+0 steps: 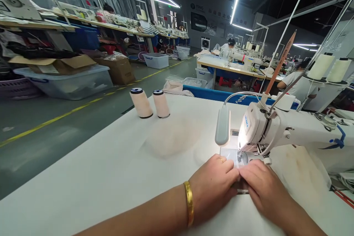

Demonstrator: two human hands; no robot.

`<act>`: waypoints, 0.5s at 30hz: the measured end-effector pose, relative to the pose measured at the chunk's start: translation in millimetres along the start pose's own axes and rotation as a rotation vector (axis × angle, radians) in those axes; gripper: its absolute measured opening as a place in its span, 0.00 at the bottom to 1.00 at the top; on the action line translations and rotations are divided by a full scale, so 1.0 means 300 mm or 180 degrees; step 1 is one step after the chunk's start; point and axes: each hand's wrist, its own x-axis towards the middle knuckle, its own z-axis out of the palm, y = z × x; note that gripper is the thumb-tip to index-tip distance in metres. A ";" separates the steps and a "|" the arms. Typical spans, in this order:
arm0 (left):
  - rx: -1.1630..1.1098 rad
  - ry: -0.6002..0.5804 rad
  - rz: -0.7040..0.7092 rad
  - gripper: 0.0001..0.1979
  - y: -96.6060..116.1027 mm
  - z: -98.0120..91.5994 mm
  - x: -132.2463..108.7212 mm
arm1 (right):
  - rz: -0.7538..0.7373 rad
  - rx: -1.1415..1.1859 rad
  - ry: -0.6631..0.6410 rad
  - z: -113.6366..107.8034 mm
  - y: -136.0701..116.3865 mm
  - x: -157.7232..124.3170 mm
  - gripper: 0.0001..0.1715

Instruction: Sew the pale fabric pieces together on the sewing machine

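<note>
My left hand (212, 179) and right hand (262, 184) meet, fingers curled, just near of the needle area of the sewing machine (253, 127); I cannot tell whether they grip anything. The machine occupies the right side of the white table (110, 177). Left of its head: a lamp (222, 127). Farther left: two thread spools (141, 104), standing.

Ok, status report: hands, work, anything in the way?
Left hand, right hand: fingers close together, needle end of the white sewing machine. Work between them: too hidden to identify. Two pale, tapered thread cones: standing apart from both hands.
</note>
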 end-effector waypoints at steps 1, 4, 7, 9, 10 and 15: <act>0.0021 0.0036 -0.0039 0.08 -0.003 0.004 0.002 | 0.0055 -0.0040 -0.0048 0.001 0.002 -0.002 0.16; 0.0043 0.0219 -0.0051 0.08 -0.011 0.015 0.005 | 0.0090 -0.0126 -0.0024 0.004 0.010 -0.011 0.16; -0.0140 0.0286 0.0158 0.07 -0.013 0.020 0.004 | 0.0046 -0.0108 0.0068 0.006 0.012 -0.019 0.17; -0.0243 0.0268 0.0242 0.06 -0.013 0.023 0.002 | 0.0034 -0.0112 0.0075 0.008 0.012 -0.020 0.17; -0.0258 0.0270 0.0241 0.06 -0.014 0.025 0.001 | 0.0031 -0.0118 0.0074 0.009 0.012 -0.021 0.16; -0.0208 0.0352 0.0190 0.06 -0.029 0.031 0.002 | 0.0004 -0.0160 0.0160 0.014 0.009 -0.014 0.19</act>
